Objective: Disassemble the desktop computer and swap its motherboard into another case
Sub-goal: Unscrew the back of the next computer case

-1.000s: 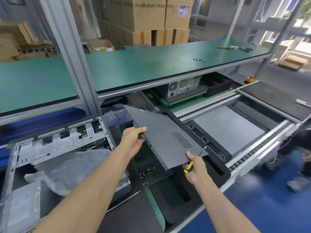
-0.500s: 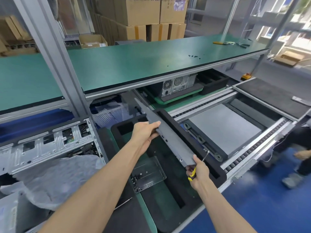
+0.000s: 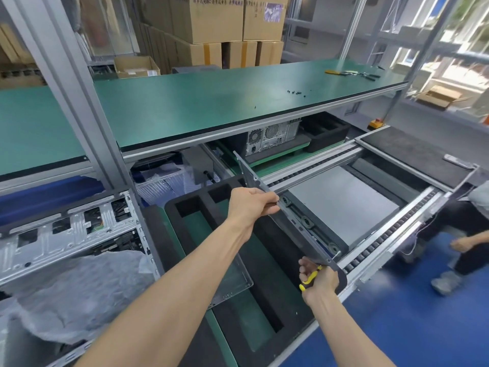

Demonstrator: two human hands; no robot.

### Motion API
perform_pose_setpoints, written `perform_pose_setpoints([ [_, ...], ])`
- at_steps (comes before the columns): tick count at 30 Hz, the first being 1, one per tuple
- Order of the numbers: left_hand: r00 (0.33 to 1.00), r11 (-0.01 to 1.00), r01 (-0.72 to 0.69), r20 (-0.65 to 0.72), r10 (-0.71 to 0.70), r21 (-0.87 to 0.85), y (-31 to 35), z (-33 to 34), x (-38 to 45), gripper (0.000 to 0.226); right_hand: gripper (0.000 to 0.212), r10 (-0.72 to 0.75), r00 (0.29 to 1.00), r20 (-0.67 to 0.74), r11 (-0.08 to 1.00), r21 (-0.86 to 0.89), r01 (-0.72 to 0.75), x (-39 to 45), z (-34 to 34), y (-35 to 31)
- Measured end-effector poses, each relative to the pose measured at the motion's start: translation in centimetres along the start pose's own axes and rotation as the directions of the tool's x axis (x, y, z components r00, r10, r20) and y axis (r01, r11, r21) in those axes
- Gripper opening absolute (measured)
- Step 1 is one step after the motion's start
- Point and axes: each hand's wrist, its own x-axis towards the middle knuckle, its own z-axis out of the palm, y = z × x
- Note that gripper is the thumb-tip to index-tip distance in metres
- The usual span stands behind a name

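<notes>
A grey metal side panel [image 3: 293, 221] stands almost on edge over the right wall of a black foam tray [image 3: 195, 200]. My left hand [image 3: 251, 205] grips the panel's upper edge near its middle. My right hand [image 3: 318, 279] holds the panel's near corner together with a yellow-handled screwdriver [image 3: 309, 278]. An opened desktop case [image 3: 68, 231] lies at the left, partly under a crumpled plastic bag [image 3: 71, 295]. A second desktop computer [image 3: 272, 137] stands under the green shelf.
A clear plastic tray [image 3: 232, 284] lies in the foam tray. A grey case [image 3: 341, 200] lies on the roller conveyor [image 3: 370, 255] to the right. Loose screws [image 3: 296, 92] and pliers [image 3: 354, 73] sit on the green shelf. A seated person [image 3: 465, 234] is at the right edge.
The panel has turned from lying nearly flat to standing on edge and has shifted right over the foam tray's wall. Both hands kept their hold and followed it.
</notes>
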Motion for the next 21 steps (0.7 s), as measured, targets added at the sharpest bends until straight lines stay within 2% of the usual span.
perform_pose_setpoints([
  [6,0.995,0.999,-0.029,-0.095,0.027,-0.019,-0.9,0.6,0.2,0.01,0.034,-0.037,0.998,-0.046,0.999,-0.019,0.037,-0.1,0.4,-0.3],
  [11,0.988,0.997,-0.075,-0.133,0.073,-0.008,0.0,0.8,1.2,0.017,0.049,-0.061,0.997,-0.052,0.996,-0.067,0.057,-0.4,1.6,-0.5],
  [17,0.985,0.988,-0.1,-0.128,0.115,0.119,1.8,1.0,2.1,0.023,0.039,-0.032,0.997,-0.063,0.998,-0.049,0.029,-0.5,2.2,-1.1],
  [21,0.983,0.99,-0.106,-0.142,0.119,0.095,1.0,1.4,1.4,0.021,0.029,-0.091,0.981,-0.169,0.987,-0.149,0.066,0.2,1.7,-1.9],
])
